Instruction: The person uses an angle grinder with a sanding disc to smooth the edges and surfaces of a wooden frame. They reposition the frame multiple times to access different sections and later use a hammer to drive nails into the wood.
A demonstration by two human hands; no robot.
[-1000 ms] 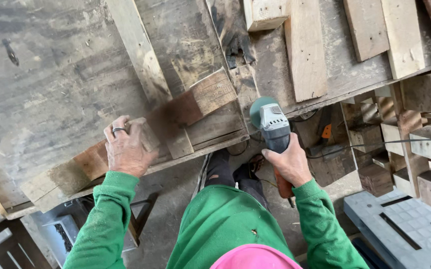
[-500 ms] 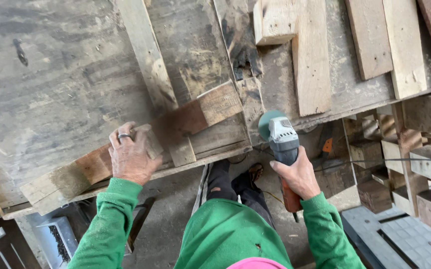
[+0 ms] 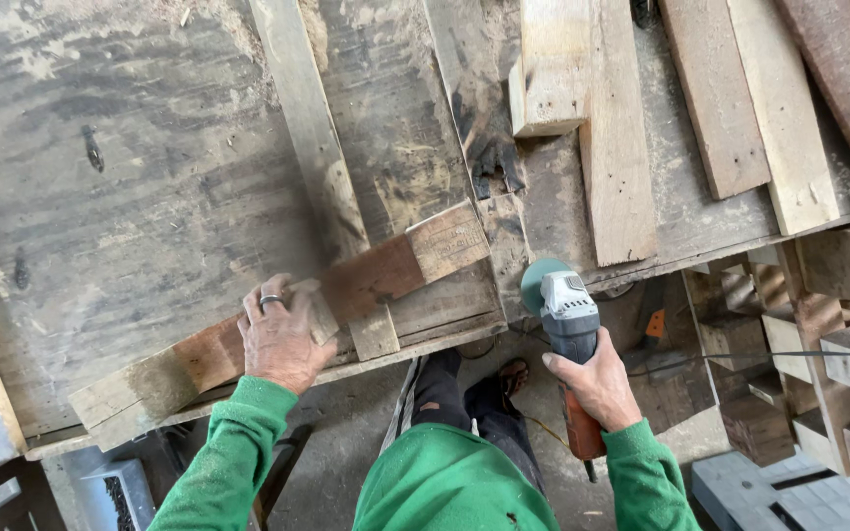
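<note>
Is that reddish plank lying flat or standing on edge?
Flat: the reddish plank lies broad face up on the workbench, with the left hand on top.

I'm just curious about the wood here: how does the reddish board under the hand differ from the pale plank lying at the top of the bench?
The reddish board lies slanted near the bench's front edge, pinned flat by the left hand; the pale plank runs straight away from the person, with no hand on it. The reddish board is brown-red with grey ends; the pale plank is light tan throughout. Both are rough, worn timber lying flat on the bench.
</note>
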